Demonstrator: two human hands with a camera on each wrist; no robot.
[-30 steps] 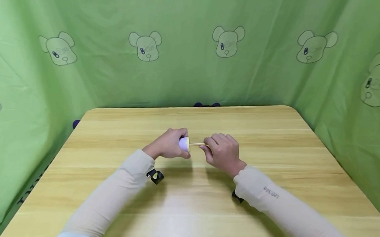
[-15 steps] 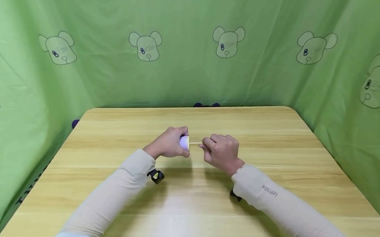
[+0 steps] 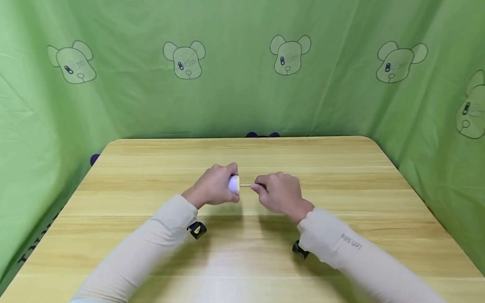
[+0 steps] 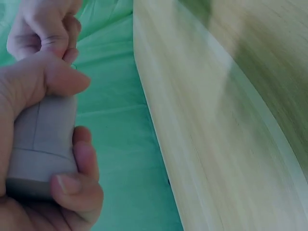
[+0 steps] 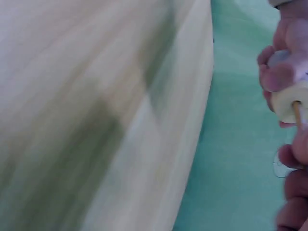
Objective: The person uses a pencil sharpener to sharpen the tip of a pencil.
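My left hand point(image 3: 216, 185) grips a lavender pencil sharpener point(image 3: 233, 184) with a cream end, held sideways above the table. In the left wrist view, thumb and fingers wrap round the sharpener's body point(image 4: 41, 130), which shows seam lines and a darker base. A thin wood-coloured pencil point(image 3: 245, 185) sticks out of the cream end, level, towards the right. My right hand point(image 3: 281, 193) pinches this pencil close to the end, with its fingers curled. In the right wrist view, the pencil point(image 5: 298, 113) sits in the round hole; its tip is hidden inside, its rear by the hand.
Both hands are over a light wooden table point(image 3: 238, 276) with rounded far corners. Behind and beside it hangs a green curtain point(image 3: 236, 106) printed with bear heads. A small black device point(image 3: 197, 230) hangs beneath the left wrist, and another black device point(image 3: 300, 249) beneath the right.
The right hand has turned slightly and come closer to the sharpener, so less of the pencil shows between the hands. The left hand keeps its hold almost in place.
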